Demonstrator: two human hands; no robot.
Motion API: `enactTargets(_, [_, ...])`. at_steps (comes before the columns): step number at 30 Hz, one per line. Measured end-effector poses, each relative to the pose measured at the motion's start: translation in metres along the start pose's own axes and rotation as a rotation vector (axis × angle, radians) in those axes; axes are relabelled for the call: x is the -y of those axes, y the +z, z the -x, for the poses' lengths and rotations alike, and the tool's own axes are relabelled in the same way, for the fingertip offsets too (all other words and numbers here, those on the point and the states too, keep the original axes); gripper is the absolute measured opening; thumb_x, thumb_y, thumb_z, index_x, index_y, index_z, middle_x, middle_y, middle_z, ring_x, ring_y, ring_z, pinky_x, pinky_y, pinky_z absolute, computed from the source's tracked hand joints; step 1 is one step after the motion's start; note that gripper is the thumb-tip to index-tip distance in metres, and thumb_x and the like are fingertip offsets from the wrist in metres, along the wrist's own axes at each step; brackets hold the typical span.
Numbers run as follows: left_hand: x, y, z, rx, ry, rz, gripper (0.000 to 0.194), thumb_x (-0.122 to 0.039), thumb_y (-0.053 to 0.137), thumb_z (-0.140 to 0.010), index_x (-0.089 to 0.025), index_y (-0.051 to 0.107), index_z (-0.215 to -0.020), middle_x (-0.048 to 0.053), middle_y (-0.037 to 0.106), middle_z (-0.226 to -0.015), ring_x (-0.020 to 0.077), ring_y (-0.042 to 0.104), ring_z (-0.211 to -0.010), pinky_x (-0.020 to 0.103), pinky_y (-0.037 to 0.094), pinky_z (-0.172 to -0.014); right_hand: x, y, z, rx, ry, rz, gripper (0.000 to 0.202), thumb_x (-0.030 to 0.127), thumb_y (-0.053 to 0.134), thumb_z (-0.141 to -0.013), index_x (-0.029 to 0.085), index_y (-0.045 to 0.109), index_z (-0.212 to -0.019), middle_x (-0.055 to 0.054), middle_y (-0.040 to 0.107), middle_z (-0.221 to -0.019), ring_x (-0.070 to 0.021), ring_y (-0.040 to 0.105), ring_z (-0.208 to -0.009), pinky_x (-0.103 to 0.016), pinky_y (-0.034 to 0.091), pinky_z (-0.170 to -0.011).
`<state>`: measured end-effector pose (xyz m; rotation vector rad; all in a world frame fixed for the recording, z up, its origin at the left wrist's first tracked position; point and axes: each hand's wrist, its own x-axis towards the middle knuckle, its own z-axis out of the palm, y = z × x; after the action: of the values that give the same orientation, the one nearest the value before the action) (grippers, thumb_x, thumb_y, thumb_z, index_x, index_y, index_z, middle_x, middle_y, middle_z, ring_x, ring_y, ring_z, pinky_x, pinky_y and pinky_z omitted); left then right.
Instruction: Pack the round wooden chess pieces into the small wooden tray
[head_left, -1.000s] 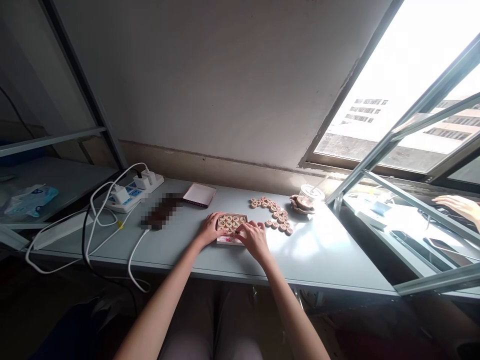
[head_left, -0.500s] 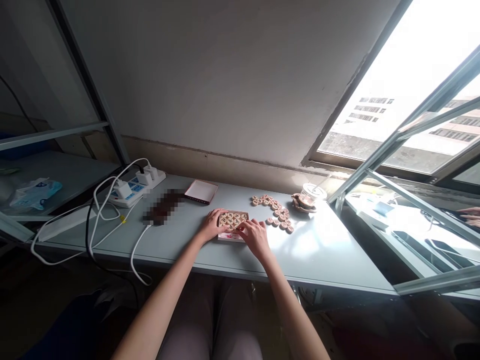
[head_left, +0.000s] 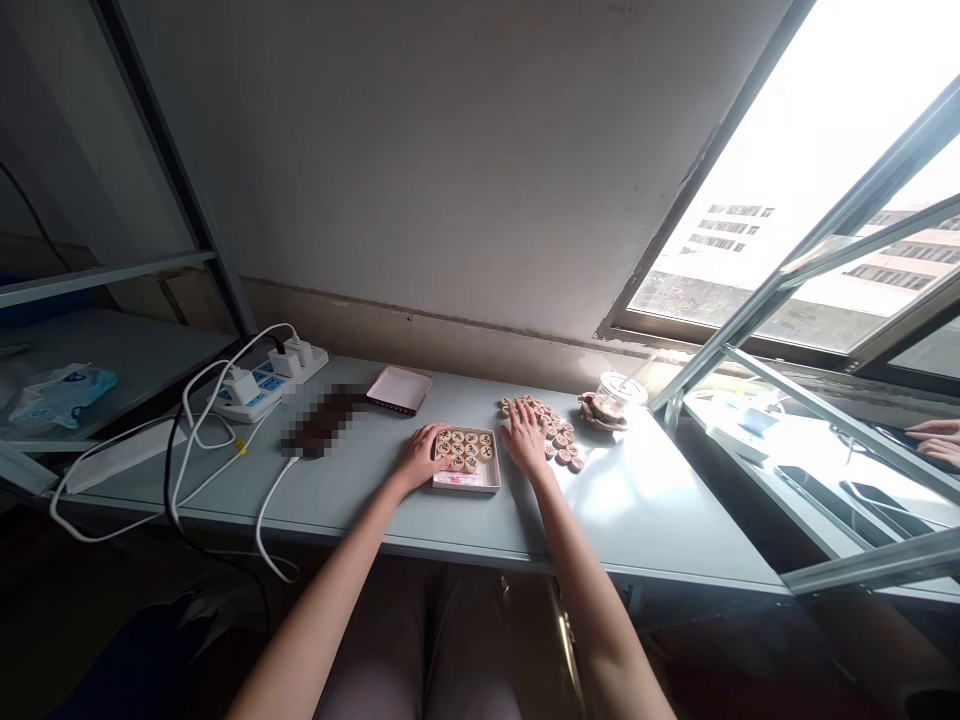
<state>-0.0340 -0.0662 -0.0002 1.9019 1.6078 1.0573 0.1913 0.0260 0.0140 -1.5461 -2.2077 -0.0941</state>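
Observation:
An open box (head_left: 489, 478) on the grey desk holds several round wooden pieces (head_left: 458, 449) with dark characters, set in rows; its near part shows a white and red paper. My left hand (head_left: 421, 457) grips the box's left side, thumb over the near-left pieces. To the right of the box, my right hand (head_left: 525, 440) has its fingers spread at the left edge of the loose round pieces (head_left: 562, 440). Nothing shows in its grasp. Some loose pieces are partly hidden behind its fingers.
A shallow box lid (head_left: 400, 389) lies behind the box. Power strip (head_left: 259, 395) and white cables are at the left. A lidded plastic cup (head_left: 624, 388) and brown dish (head_left: 602, 412) stand back right. Another person's hands (head_left: 937, 440) show at the far right.
My right hand has left the box and moved right and away from me to the loose pieces, its fingers spreading. My left hand stays on the box.

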Motion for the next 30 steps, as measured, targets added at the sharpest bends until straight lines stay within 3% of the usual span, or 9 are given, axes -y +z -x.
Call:
enactTargets(7, [-0.008, -0.004, 0.006, -0.066, 0.122, -0.099, 0.044, -0.039, 0.046, -0.088, -0.030, 0.048, -0.131, 0.003, 0.023, -0.153, 0.0259, 0.021, -0.140, 0.048, 0.023, -0.115, -0.006, 0.001, 0.001, -0.019, -0.084, 0.002, 0.028, 0.027, 0.038, -0.093, 0.019, 0.062, -0.105, -0.009, 0.064, -0.115, -0.0247, 0.048, -0.118, -0.052, 0.008, -0.111])
enactTargets(12, [-0.016, -0.012, 0.006, -0.101, 0.213, -0.181, 0.039, -0.044, 0.042, -0.090, -0.031, 0.054, -0.125, 0.001, 0.030, -0.151, 0.0269, 0.025, -0.138, 0.050, 0.028, -0.111, 0.004, -0.026, 0.028, -0.042, -0.065, -0.063, 0.027, 0.042, 0.043, -0.093, 0.023, 0.061, -0.100, -0.004, 0.069, -0.099, -0.0217, 0.058, -0.100, -0.048, 0.019, -0.106])
enactTargets(15, [-0.028, -0.019, 0.017, -0.252, 0.238, -0.232, 0.033, -0.034, 0.041, -0.092, -0.025, 0.059, -0.117, 0.006, 0.042, -0.141, 0.0238, 0.038, -0.129, 0.045, 0.035, -0.107, 0.017, -0.044, 0.051, -0.037, -0.097, -0.175, 0.029, 0.047, 0.045, -0.091, 0.025, 0.058, -0.105, -0.002, 0.070, -0.102, -0.0203, 0.060, -0.098, -0.046, 0.020, -0.105])
enactTargets(17, [-0.037, -0.018, 0.040, -0.350, 0.294, -0.306, 0.030, -0.023, 0.039, -0.092, -0.023, 0.059, -0.113, 0.008, 0.051, -0.131, 0.0214, 0.046, -0.120, 0.041, 0.040, -0.101, 0.029, -0.053, 0.066, -0.002, -0.130, -0.209, 0.024, 0.044, 0.045, -0.092, 0.026, 0.059, -0.099, -0.001, 0.070, -0.100, -0.0198, 0.061, -0.098, -0.046, 0.019, -0.105])
enactTargets(20, [-0.041, 0.002, 0.101, -0.319, 0.511, -0.424, 0.034, -0.011, 0.040, -0.089, -0.025, 0.057, -0.116, 0.006, 0.061, -0.117, 0.0179, 0.055, -0.108, 0.034, 0.044, -0.092, 0.044, -0.059, 0.080, 0.037, -0.139, -0.167, 0.019, 0.036, 0.045, -0.093, 0.025, 0.061, -0.091, -0.001, 0.071, -0.092, -0.0201, 0.060, -0.098, -0.046, 0.018, -0.104])
enactTargets(24, [0.002, 0.048, 0.177, 0.116, 0.799, -0.435, 0.029, -0.008, 0.042, -0.086, -0.023, 0.062, -0.100, 0.005, 0.069, -0.104, 0.0157, 0.061, -0.098, 0.029, 0.047, -0.087, 0.052, -0.055, 0.081, 0.026, -0.098, -0.094, 0.017, 0.029, 0.047, -0.092, 0.023, 0.062, -0.087, -0.004, 0.071, -0.093, -0.0226, 0.057, -0.101, -0.045, 0.023, -0.098])
enactTargets(25, [0.019, 0.056, 0.187, 0.258, 0.752, -0.429, 0.026, -0.009, 0.043, -0.084, -0.022, 0.064, -0.093, 0.005, 0.070, -0.099, 0.0152, 0.063, -0.093, 0.028, 0.049, -0.084, 0.052, -0.054, 0.080, 0.028, -0.088, -0.084, 0.017, 0.029, 0.048, -0.092, 0.023, 0.063, -0.086, -0.004, 0.071, -0.095, -0.0232, 0.057, -0.101, -0.045, 0.025, -0.096])
enactTargets(27, [0.050, 0.064, 0.192, 0.434, 0.446, -0.423, 0.029, -0.013, 0.043, -0.083, -0.023, 0.066, -0.098, 0.005, 0.070, -0.104, 0.0189, 0.064, -0.099, 0.034, 0.051, -0.087, 0.052, -0.052, 0.079, 0.034, -0.082, -0.077, 0.019, 0.029, 0.047, -0.092, 0.023, 0.064, -0.085, -0.004, 0.070, -0.100, -0.0236, 0.055, -0.102, -0.044, 0.027, -0.092])
enactTargets(30, [0.072, 0.055, 0.174, 0.372, -0.038, -0.252, 0.024, -0.023, 0.050, -0.082, -0.032, 0.066, -0.097, -0.001, 0.069, -0.104, 0.0226, 0.064, -0.097, 0.040, 0.053, -0.084, 0.052, -0.053, 0.080, 0.031, -0.095, -0.081, 0.022, 0.031, 0.046, -0.093, 0.025, 0.065, -0.084, -0.003, 0.069, -0.104, -0.0233, 0.055, -0.101, -0.043, 0.028, -0.090])
